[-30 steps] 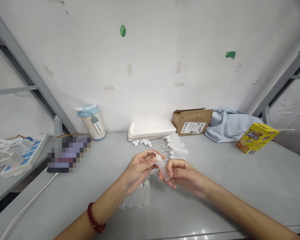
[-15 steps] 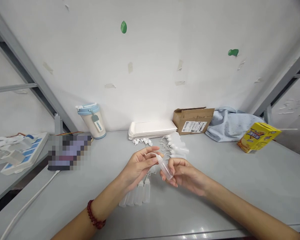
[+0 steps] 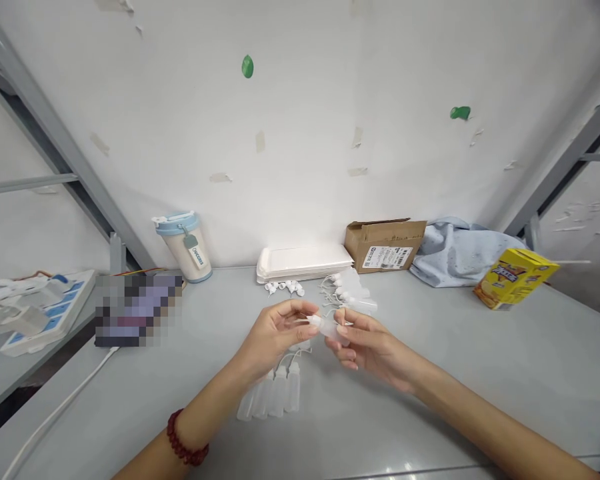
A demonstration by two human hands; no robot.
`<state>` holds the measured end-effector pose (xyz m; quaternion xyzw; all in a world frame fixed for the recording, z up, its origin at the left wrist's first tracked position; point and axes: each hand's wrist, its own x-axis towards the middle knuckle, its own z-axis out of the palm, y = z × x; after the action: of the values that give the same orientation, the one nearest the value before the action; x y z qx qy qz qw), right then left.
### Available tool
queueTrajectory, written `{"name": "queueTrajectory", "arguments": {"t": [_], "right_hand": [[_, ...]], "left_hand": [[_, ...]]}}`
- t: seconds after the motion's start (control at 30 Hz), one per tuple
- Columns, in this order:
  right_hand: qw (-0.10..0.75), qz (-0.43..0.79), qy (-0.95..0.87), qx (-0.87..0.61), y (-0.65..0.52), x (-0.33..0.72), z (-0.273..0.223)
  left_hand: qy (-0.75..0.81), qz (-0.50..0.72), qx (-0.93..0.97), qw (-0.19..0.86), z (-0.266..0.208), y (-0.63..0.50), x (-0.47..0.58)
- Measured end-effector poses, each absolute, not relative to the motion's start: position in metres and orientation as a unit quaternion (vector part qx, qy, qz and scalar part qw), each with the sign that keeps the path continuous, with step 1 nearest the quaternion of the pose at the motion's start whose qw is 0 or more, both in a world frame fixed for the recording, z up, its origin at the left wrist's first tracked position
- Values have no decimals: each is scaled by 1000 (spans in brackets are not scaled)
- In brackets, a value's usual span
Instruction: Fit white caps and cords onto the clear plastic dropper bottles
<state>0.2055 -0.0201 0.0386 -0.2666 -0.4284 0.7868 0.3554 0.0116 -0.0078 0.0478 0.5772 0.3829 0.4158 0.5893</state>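
Note:
Between my hands, above the grey table, is a small translucent squeeze bottle (image 3: 331, 329) with a white nozzle cap (image 3: 315, 321). My left hand (image 3: 280, 333) pinches the cap end between thumb and fingers. The bottle's body is in my right hand (image 3: 363, 340), thumb and fingers closed round it and partly hiding it. Below my left hand, several like bottles (image 3: 279, 395) lie in a row, their thin tubes pointing away from me. Beyond my right hand lies another group of bottles (image 3: 354, 293) with tubes. A few loose white caps (image 3: 286, 287) rest farther back.
White trays (image 3: 305, 261) and an open cardboard box (image 3: 387, 245) stand along the wall. To the right are a blue cloth (image 3: 460, 253) and a yellow drink carton (image 3: 516, 278) with a straw. A tumbler (image 3: 187, 248), a phone (image 3: 140, 311) and a power strip (image 3: 55, 313) occupy the left.
The held bottle has turned from a steep slant to nearly level, its cap end now pointing left. My left fingers have closed in on the cap. The view has tilted slightly upward.

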Motion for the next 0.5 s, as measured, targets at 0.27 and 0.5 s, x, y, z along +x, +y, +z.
{"name": "queueTrajectory", "arguments": {"t": [0.27, 0.5], "right_hand": [[340, 751, -466, -321, -19, 209, 37], [350, 687, -545, -330, -19, 207, 36]], "left_hand": [[384, 433, 728, 367, 39, -13, 18], [426, 353, 696, 459, 46, -16, 20]]}}
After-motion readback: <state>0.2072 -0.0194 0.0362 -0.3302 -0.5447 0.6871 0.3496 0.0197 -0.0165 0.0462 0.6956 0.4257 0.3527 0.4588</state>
